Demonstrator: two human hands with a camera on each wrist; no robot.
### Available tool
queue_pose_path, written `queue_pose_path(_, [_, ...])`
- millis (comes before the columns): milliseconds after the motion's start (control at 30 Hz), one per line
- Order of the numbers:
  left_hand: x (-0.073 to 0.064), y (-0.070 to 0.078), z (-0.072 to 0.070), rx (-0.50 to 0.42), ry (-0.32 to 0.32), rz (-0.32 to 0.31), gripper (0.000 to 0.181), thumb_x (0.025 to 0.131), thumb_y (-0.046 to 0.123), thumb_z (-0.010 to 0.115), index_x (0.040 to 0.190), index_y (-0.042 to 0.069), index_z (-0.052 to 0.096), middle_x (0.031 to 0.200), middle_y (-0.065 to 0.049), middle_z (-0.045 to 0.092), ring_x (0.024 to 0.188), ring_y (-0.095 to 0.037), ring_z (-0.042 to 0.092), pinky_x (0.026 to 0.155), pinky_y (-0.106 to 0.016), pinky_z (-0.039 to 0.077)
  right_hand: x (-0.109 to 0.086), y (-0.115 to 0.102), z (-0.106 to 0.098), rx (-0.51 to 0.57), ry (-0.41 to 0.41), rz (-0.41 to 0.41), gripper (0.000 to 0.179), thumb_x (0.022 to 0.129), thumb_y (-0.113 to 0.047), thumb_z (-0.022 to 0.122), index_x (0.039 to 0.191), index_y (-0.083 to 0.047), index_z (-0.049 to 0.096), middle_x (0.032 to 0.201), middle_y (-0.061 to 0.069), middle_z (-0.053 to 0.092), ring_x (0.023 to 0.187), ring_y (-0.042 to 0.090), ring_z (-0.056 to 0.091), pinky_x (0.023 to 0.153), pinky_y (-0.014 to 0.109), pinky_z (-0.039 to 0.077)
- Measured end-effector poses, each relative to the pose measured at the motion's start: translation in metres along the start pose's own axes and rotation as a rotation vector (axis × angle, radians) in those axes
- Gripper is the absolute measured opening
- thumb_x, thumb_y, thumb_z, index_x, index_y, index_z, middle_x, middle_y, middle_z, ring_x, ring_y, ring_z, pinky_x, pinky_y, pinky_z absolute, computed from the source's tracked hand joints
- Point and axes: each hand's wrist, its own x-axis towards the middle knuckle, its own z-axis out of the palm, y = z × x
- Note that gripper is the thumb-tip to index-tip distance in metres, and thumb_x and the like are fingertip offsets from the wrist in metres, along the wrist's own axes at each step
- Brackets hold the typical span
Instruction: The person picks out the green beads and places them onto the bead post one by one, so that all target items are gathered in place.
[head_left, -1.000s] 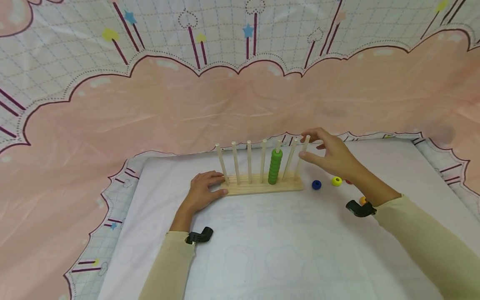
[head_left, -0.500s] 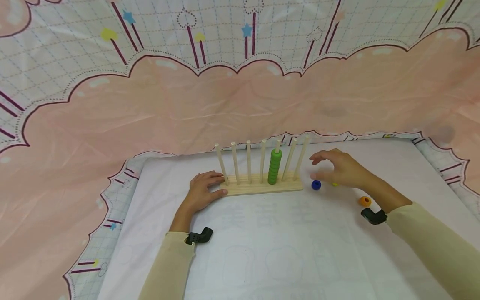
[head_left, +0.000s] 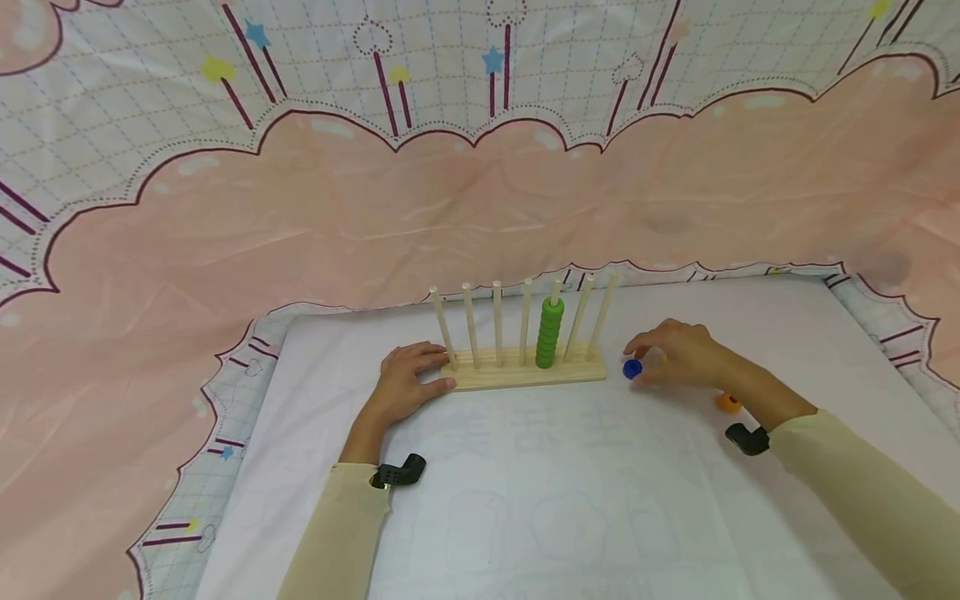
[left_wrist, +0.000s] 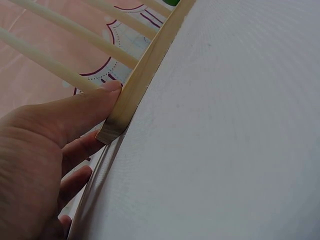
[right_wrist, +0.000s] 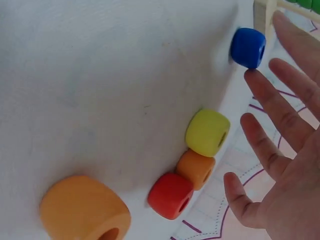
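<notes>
My left hand (head_left: 405, 379) holds the left end of a wooden peg rack (head_left: 525, 380), thumb at the front and fingers behind. In the left wrist view the thumb presses on the base's end. Green beads (head_left: 550, 335) are stacked on one of its upright pegs; the other pegs are bare. Right of the rack lies a blue bead (head_left: 632, 369). Around it reaches my right hand (head_left: 681, 356), fingers spread; in the right wrist view a fingertip is right at the blue bead (right_wrist: 248, 48).
In the right wrist view, a yellow bead (right_wrist: 207, 132), an orange bead (right_wrist: 196, 169) and a red bead (right_wrist: 170, 196) lie clustered. A nearer orange bead (right_wrist: 82, 205) lies apart. Behind the white table (head_left: 525, 500) hangs a patterned pink cloth (head_left: 375, 225).
My right hand has come away from the rack's rightmost peg, moving right and down to the blue bead. The left hand has stayed on the rack.
</notes>
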Motion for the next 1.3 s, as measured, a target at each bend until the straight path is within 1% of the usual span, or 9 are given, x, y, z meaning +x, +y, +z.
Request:
queue_pose_path(267, [0.000, -0.001, 0.000, -0.006, 0.000, 0.002, 0.051, 0.088, 0.036, 0.080, 0.131, 0.011, 0.070, 0.143, -0.009, 0.062, 0.143, -0.033, 0.045, 0.123, -0.060, 0.015, 0.000, 0.001, 0.003, 0.006, -0.024, 0.009, 0.034, 0.082, -0.034, 0.086, 0.113, -0.024, 0.076, 0.101, -0.013, 0.074, 0.109, 0.025, 0.059, 0.087, 0.058, 0.042])
queue_pose_path(500, [0.001, -0.002, 0.000, 0.001, 0.003, 0.006, 0.050, 0.088, 0.036, 0.080, 0.130, 0.011, 0.071, 0.143, -0.009, 0.062, 0.143, -0.033, 0.046, 0.122, -0.060, 0.017, 0.002, 0.003, 0.006, 0.010, -0.027, 0.021, 0.032, 0.082, -0.031, 0.086, 0.112, -0.025, 0.077, 0.098, -0.015, 0.074, 0.106, 0.023, 0.059, 0.087, 0.057, 0.040])
queue_pose_path(733, [0.001, -0.002, 0.000, 0.004, 0.009, 0.012, 0.050, 0.087, 0.036, 0.080, 0.129, 0.011, 0.071, 0.142, -0.010, 0.062, 0.142, -0.033, 0.046, 0.121, -0.060, 0.019, 0.005, 0.002, 0.008, 0.001, -0.015, 0.037, 0.029, 0.081, -0.033, 0.087, 0.107, -0.025, 0.078, 0.094, -0.013, 0.074, 0.103, 0.023, 0.060, 0.087, 0.057, 0.040])
queue_pose_path(967, [0.000, 0.000, -0.001, -0.011, -0.001, -0.004, 0.050, 0.088, 0.036, 0.080, 0.130, 0.011, 0.071, 0.143, -0.009, 0.062, 0.144, -0.033, 0.045, 0.122, -0.060, 0.017, 0.006, 0.002, 0.006, -0.010, -0.013, 0.043, 0.028, 0.082, -0.035, 0.086, 0.106, -0.025, 0.076, 0.096, -0.012, 0.073, 0.105, 0.023, 0.061, 0.089, 0.057, 0.040])
queue_pose_path(1067, [-0.001, 0.001, -0.001, -0.021, -0.002, -0.010, 0.050, 0.087, 0.035, 0.080, 0.130, 0.011, 0.071, 0.143, -0.009, 0.062, 0.144, -0.033, 0.044, 0.121, -0.060, 0.016, 0.006, 0.001, 0.004, -0.002, -0.005, 0.044, 0.027, 0.083, -0.035, 0.085, 0.106, -0.024, 0.076, 0.096, -0.012, 0.072, 0.105, 0.023, 0.061, 0.090, 0.058, 0.040])
queue_pose_path(1167, [-0.001, 0.000, -0.001, -0.026, -0.002, -0.013, 0.050, 0.087, 0.035, 0.080, 0.129, 0.011, 0.071, 0.143, -0.009, 0.062, 0.144, -0.032, 0.044, 0.122, -0.059, 0.016, 0.004, -0.002, 0.000, 0.011, 0.022, 0.035, 0.027, 0.084, -0.034, 0.084, 0.107, -0.022, 0.076, 0.095, -0.013, 0.072, 0.105, 0.023, 0.061, 0.090, 0.057, 0.041])
queue_pose_path(1300, [-0.001, 0.000, 0.000, -0.028, -0.005, -0.020, 0.050, 0.087, 0.036, 0.081, 0.130, 0.011, 0.071, 0.143, -0.008, 0.062, 0.144, -0.031, 0.044, 0.123, -0.058, 0.015, 0.003, -0.006, -0.007, 0.048, 0.077, 0.007, 0.027, 0.086, -0.030, 0.083, 0.110, -0.019, 0.077, 0.097, -0.010, 0.074, 0.103, 0.023, 0.061, 0.089, 0.051, 0.043])
